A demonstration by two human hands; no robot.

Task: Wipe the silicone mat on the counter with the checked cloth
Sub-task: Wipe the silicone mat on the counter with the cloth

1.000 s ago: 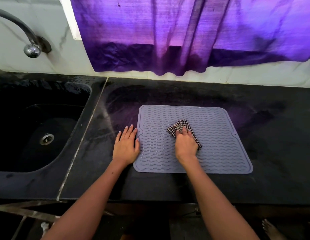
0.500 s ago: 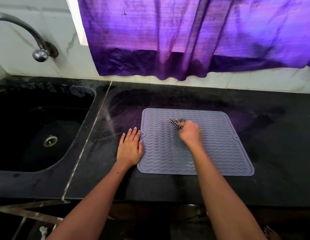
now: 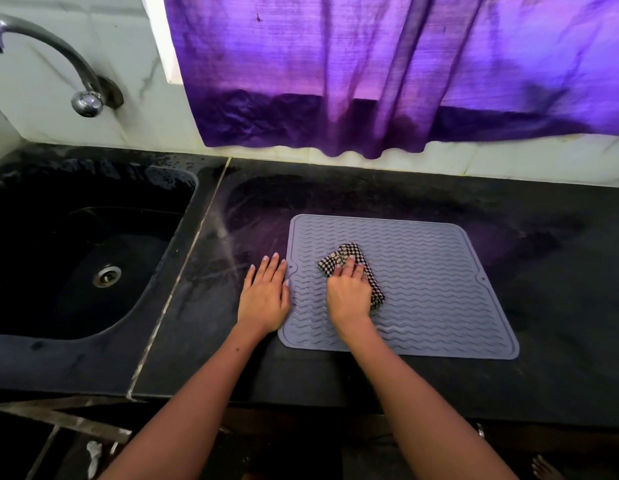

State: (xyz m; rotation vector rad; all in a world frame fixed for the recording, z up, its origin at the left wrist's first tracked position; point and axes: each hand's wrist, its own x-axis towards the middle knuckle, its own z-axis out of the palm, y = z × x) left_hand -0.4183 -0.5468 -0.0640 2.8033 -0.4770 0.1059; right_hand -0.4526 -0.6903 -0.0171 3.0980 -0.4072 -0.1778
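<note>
Right hand [image 3: 348, 296] is palm-down on the cloth [image 3: 342, 259], fingers laid over it and slightly bent, pressing it onto the mat [image 3: 439, 289]. Can't tell if the thumb is tucked round the fabric; it's hidden under the hand. The cloth is folded or bunched: one end sticks out past the fingertips, and a strip runs along the hand's outer side back toward the wrist.

Left hand [image 3: 265, 296] is flat, fingers straight and close together, holding nothing. It rests on the counter [image 3: 560, 323] just beside the mat's left edge, with the thumb side touching or overlapping that edge. Can't tell which. The hands are near each other but not touching, with a strip of mat between them.

The mat is grey and ribbed with wavy lines, and lies flat on the black counter. Most of it spreads to the right of the right hand. Its near edge runs under the right wrist, and its far edge lies well beyond the fingertips. There is a small notch in the left edge just by the left fingertips, and another well to the right on the opposite edge.

Sink [image 3: 93, 271] is left of the left hand, set into the counter, with a drain at the bottom. Tap [image 3: 76, 81] is on the wall above and beyond the sink. A purple curtain [image 3: 370, 81] hangs on the wall far beyond both hands, its hem above the counter's back edge.
</note>
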